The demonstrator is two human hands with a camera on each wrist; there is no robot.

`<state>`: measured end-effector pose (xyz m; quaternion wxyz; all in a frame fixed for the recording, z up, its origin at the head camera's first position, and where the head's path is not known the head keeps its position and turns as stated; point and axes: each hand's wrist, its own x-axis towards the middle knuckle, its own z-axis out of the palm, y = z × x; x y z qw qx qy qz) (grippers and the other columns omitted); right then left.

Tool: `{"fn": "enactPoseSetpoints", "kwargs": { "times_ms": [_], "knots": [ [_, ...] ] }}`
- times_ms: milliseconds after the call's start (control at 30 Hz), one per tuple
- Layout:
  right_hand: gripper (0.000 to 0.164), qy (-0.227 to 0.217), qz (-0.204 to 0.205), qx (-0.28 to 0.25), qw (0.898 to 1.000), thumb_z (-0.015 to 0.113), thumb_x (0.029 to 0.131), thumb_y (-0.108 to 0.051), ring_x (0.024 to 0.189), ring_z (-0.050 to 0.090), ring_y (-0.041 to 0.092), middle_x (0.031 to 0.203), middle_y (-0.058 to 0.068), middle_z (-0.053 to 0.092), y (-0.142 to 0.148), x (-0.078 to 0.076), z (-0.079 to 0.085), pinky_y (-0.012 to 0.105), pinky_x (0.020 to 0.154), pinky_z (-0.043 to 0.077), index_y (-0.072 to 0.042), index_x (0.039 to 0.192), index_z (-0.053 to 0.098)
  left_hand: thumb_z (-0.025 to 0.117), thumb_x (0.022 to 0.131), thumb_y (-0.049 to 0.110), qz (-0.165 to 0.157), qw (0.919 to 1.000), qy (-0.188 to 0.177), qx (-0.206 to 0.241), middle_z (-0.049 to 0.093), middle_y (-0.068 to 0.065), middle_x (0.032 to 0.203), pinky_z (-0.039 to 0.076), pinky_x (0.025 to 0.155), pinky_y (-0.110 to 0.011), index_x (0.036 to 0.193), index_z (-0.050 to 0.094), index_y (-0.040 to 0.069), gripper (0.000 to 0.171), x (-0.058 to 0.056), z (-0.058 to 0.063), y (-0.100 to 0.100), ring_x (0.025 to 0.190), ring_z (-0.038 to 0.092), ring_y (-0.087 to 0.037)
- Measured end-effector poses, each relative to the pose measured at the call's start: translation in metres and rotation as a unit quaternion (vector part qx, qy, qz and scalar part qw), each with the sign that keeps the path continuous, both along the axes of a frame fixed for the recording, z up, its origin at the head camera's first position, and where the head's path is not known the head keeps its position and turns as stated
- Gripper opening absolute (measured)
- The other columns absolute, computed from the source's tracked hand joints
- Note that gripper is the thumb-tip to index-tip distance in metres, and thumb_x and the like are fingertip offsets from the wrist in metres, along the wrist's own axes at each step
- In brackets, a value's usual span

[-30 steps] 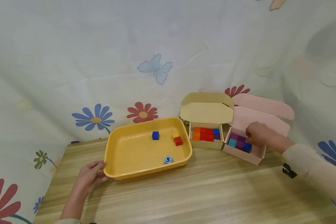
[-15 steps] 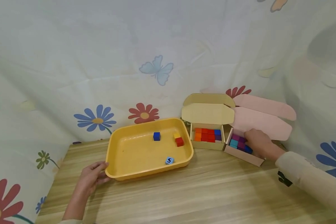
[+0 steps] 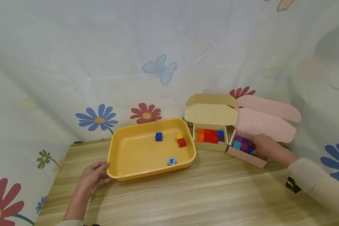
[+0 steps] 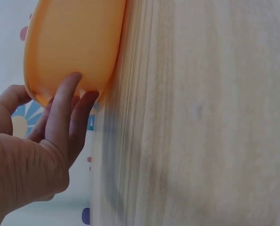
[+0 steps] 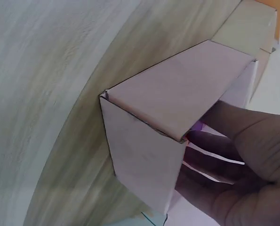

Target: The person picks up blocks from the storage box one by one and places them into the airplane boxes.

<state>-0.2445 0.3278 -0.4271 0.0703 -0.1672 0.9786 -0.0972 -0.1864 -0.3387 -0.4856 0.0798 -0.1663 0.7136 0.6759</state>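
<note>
In the head view my left hand point(image 3: 93, 177) grips the near-left corner of a yellow tray point(image 3: 147, 173); the left wrist view shows its thumb at the rim and its fingers against the outer wall. Inside the tray lie a blue cube point(image 3: 158, 137), a yellow cube point(image 3: 179, 136), a red cube point(image 3: 182, 142) and a light-blue cube marked 5 point(image 3: 171, 161). My right hand point(image 3: 266, 149) reaches into a pink box point(image 3: 247, 158) that holds purple, teal and blue cubes point(image 3: 244, 143). Its fingertips are mostly hidden by the box; a sliver of red shows beside them in the right wrist view.
A cream box point(image 3: 210, 146) with its lid up stands between tray and pink box, holding orange, red, blue and purple cubes point(image 3: 210, 135). The pink lid point(image 3: 268, 121) stands raised behind my right hand. A floral cloth point(image 3: 124, 78) hangs behind the wooden table point(image 3: 186, 197).
A red cube showed in my right fingers one second ago; that hand has gone lower into the pink box, and its fingertips are now hidden. My left hand stays on the tray.
</note>
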Motion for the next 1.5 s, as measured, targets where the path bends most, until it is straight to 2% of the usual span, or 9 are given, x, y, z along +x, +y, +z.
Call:
{"fn": "enactPoseSetpoints", "kwargs": {
  "times_ms": [200,367,533,733,867,1000,1200,1300,1500],
  "knots": [
    [0.023,0.041,0.009,0.001,0.999,0.084,0.082,-0.006,0.068,0.050,0.019,0.077,0.005,0.060,0.000,0.000,-0.003,0.037,0.059,0.050,-0.001,0.084,0.061,0.071,0.098,0.028,-0.001,1.0000,0.000,-0.001,0.067,-0.009,0.116,0.062,0.085,-0.039,0.151,0.038,-0.007,0.072,0.000,-0.001,-0.001,0.092,0.075,-0.021],
    [0.015,0.041,0.003,-0.006,0.999,0.079,0.087,-0.005,0.075,0.061,0.021,0.085,0.009,0.067,-0.016,-0.007,0.012,0.042,0.065,0.057,0.002,0.093,0.068,0.070,0.099,0.029,-0.005,0.9999,0.003,-0.009,0.065,-0.010,0.118,0.062,0.085,-0.040,0.151,0.037,-0.006,0.071,0.001,-0.002,-0.001,0.093,0.074,-0.021],
    [0.015,0.054,0.006,-0.020,0.998,0.076,0.091,-0.006,0.086,0.069,0.030,0.098,0.018,0.073,-0.055,-0.020,0.040,0.050,0.079,0.061,0.003,0.102,0.072,0.070,0.099,0.030,-0.009,0.9999,0.007,-0.004,0.066,-0.009,0.117,0.061,0.086,-0.040,0.152,0.037,-0.006,0.072,0.002,-0.002,-0.003,0.094,0.074,-0.021],
    [0.023,0.078,0.076,-0.021,0.994,0.076,0.092,-0.011,0.089,0.070,0.032,0.104,0.019,0.073,-0.119,-0.041,0.058,0.045,0.079,0.062,0.005,0.108,0.073,0.070,0.099,0.030,0.001,1.0000,0.008,-0.001,0.067,-0.007,0.114,0.062,0.085,-0.039,0.152,0.037,-0.006,0.072,0.003,0.000,-0.006,0.093,0.074,-0.020],
    [0.019,0.088,0.127,-0.039,0.987,0.074,0.091,-0.006,0.095,0.070,0.033,0.105,0.018,0.074,-0.164,-0.048,0.058,0.045,0.082,0.061,0.003,0.108,0.074,0.071,0.098,0.030,0.007,0.9999,0.008,0.004,0.070,-0.005,0.108,0.063,0.083,-0.040,0.150,0.040,-0.006,0.071,0.002,-0.001,-0.004,0.091,0.075,-0.021],
    [0.019,0.066,0.167,-0.033,0.983,0.073,0.092,-0.006,0.096,0.069,0.030,0.107,0.015,0.074,-0.214,-0.054,0.057,0.041,0.085,0.061,0.001,0.109,0.075,0.072,0.097,0.027,0.007,0.9999,0.010,0.011,0.071,-0.005,0.105,0.063,0.082,-0.040,0.149,0.040,-0.008,0.070,0.003,-0.001,-0.003,0.091,0.075,-0.023],
    [0.026,0.021,0.170,-0.006,0.985,0.074,0.095,-0.015,0.101,0.064,0.025,0.116,0.011,0.072,-0.286,-0.073,0.060,0.035,0.095,0.057,-0.004,0.118,0.073,0.073,0.097,0.026,0.008,0.9999,0.008,0.010,0.069,-0.008,0.109,0.062,0.083,-0.040,0.150,0.039,-0.007,0.071,0.004,0.000,-0.002,0.092,0.075,-0.024],
    [0.027,0.013,0.167,-0.007,0.986,0.075,0.094,-0.016,0.101,0.061,0.025,0.115,0.010,0.072,-0.314,-0.086,0.057,0.034,0.095,0.056,-0.005,0.119,0.074,0.072,0.097,0.027,0.004,0.9999,0.009,0.011,0.069,-0.007,0.110,0.062,0.084,-0.040,0.150,0.038,-0.007,0.072,0.003,0.000,-0.002,0.093,0.075,-0.024],
    [0.035,-0.031,0.166,0.001,0.986,0.077,0.093,-0.018,0.104,0.064,0.021,0.122,0.009,0.071,-0.352,-0.117,0.029,0.032,0.096,0.056,-0.004,0.125,0.072,0.073,0.097,0.027,0.008,0.9997,0.006,0.020,0.070,-0.007,0.107,0.062,0.083,-0.041,0.150,0.039,-0.008,0.072,0.002,-0.002,-0.002,0.092,0.075,-0.025]
  ]
}}
